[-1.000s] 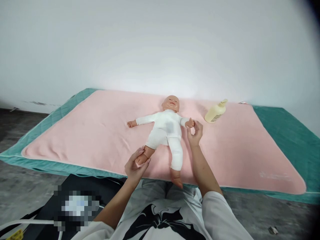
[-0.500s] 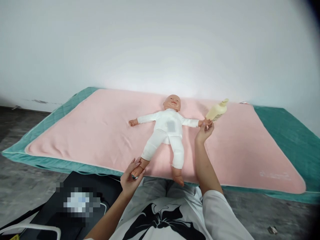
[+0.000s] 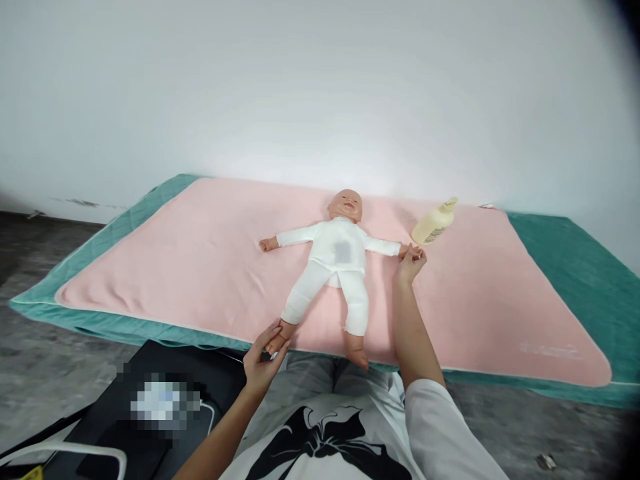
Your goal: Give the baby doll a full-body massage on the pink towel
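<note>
A baby doll (image 3: pixel 327 263) in white clothing lies on its back on a pink mat (image 3: pixel 200 247), limbs spread. My left hand (image 3: pixel 263 360) is around the doll's foot at the front left, fingers on one side and thumb on the other. Pinched in my right hand (image 3: pixel 411 263) is the doll's small hand at the end of its outstretched arm. My fingers partly cover it. Just beyond them a pale yellow pump bottle (image 3: pixel 434 225) lies on the mat, its pump pointing to the back right. The doll's other hand and other foot rest free.
Under the pink mat is a green quilted pad (image 3: pixel 575 260) on a raised surface against a white wall (image 3: pixel 320 87). A black surface (image 3: pixel 200 373) with a blurred-out item and a white cable stands at the lower left. A small scrap (image 3: pixel 546 461) lies on the grey floor.
My right hand has shifted slightly, with its fingers now covering more of the doll's hand. My left hand stays at the foot. The view has moved a little.
</note>
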`<state>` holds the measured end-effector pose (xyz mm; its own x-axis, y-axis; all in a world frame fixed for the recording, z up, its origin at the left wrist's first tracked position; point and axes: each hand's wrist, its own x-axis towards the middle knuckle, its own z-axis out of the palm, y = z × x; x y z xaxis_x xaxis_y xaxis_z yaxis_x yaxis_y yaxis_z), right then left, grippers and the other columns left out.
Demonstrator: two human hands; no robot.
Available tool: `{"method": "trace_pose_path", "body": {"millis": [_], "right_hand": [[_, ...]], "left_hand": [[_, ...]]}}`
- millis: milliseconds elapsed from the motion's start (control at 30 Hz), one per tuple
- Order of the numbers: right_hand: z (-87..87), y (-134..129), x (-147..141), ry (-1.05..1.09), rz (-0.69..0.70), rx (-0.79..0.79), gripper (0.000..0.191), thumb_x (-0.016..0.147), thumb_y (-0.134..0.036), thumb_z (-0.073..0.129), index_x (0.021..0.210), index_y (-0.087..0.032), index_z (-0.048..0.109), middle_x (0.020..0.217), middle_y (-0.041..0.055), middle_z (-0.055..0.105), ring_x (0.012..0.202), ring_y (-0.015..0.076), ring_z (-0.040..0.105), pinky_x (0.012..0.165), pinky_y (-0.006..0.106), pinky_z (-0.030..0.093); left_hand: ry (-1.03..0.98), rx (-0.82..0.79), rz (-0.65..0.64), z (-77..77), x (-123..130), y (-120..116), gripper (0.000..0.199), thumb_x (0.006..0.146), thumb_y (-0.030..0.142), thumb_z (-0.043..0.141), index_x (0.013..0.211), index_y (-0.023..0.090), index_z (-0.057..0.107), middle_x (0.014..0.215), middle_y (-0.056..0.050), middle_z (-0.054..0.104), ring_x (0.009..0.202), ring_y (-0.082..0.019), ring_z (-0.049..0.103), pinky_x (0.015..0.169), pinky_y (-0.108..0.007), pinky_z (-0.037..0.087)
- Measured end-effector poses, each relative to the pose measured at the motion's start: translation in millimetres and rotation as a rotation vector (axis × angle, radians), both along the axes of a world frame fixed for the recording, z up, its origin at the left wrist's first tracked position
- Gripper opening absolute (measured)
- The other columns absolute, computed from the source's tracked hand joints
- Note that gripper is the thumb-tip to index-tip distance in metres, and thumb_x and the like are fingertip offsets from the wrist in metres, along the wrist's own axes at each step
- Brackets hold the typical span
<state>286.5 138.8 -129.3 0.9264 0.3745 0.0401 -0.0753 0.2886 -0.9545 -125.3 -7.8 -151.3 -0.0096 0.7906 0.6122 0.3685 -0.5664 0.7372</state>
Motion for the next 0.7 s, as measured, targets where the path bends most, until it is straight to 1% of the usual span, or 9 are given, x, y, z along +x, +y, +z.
{"method": "trace_pose_path", "body": {"millis": [133, 267, 367, 467, 567, 700], "right_hand": [[2.4, 0, 0, 0.058, 0.033, 0.059, 0.046, 0.084, -0.036, 0.060, 0.121, -0.020, 0.037, 0.135, 0.0153, 0.054, 0.121, 0.0185, 0.061, 0.100, 0.040, 0.053], [4.0, 0, -1, 0.050, 0.038, 0.049, 0.044, 0.086, -0.039, 0.057, 0.122, -0.020, 0.038, 0.134, 0.0148, 0.055, 0.122, 0.0179, 0.060, 0.102, 0.041, 0.052], [3.7, 0, -1, -0.040, 0.053, 0.004, 0.052, 0.087, -0.048, 0.055, 0.127, -0.020, 0.037, 0.136, 0.0155, 0.053, 0.125, 0.0198, 0.058, 0.101, 0.042, 0.052], [4.1, -2, -2, -0.157, 0.079, -0.028, 0.063, 0.084, -0.054, 0.056, 0.133, -0.021, 0.035, 0.142, 0.0176, 0.046, 0.129, 0.0236, 0.054, 0.097, 0.045, 0.054], [8.9, -5, -7, -0.236, 0.090, 0.002, 0.069, 0.082, -0.053, 0.058, 0.138, -0.022, 0.031, 0.148, 0.0196, 0.039, 0.131, 0.0252, 0.052, 0.098, 0.048, 0.053], [22.7, -12, -20, -0.321, 0.080, 0.091, 0.074, 0.081, -0.046, 0.062, 0.141, -0.021, 0.028, 0.153, 0.0210, 0.030, 0.133, 0.0252, 0.051, 0.103, 0.048, 0.049]], "left_hand": [[0.048, 0.034, 0.004, 4.5, 0, 1, 0.041, 0.076, 0.014, 0.075, 0.115, 0.018, 0.064, 0.116, -0.012, 0.070, 0.105, -0.027, 0.070, 0.090, -0.044, 0.060], [0.038, 0.026, 0.012, 4.3, 1, 0, 0.041, 0.076, 0.014, 0.075, 0.116, 0.018, 0.064, 0.117, -0.012, 0.070, 0.107, -0.026, 0.069, 0.092, -0.045, 0.059], [-0.008, 0.011, 0.018, 5.9, 3, -2, 0.040, 0.076, 0.016, 0.076, 0.114, 0.017, 0.064, 0.116, -0.013, 0.070, 0.108, -0.027, 0.068, 0.093, -0.045, 0.059], [-0.068, 0.007, 0.005, 14.0, 6, -2, 0.038, 0.076, 0.017, 0.077, 0.113, 0.017, 0.065, 0.116, -0.013, 0.070, 0.108, -0.028, 0.069, 0.092, -0.045, 0.060], [-0.101, 0.029, -0.014, 23.6, 9, -1, 0.040, 0.076, 0.016, 0.077, 0.113, 0.019, 0.065, 0.118, -0.012, 0.070, 0.108, -0.029, 0.068, 0.092, -0.045, 0.060], [-0.133, 0.069, -0.008, 30.9, 12, 5, 0.042, 0.075, 0.014, 0.077, 0.115, 0.020, 0.065, 0.119, -0.011, 0.069, 0.110, -0.029, 0.068, 0.093, -0.047, 0.059]]}}
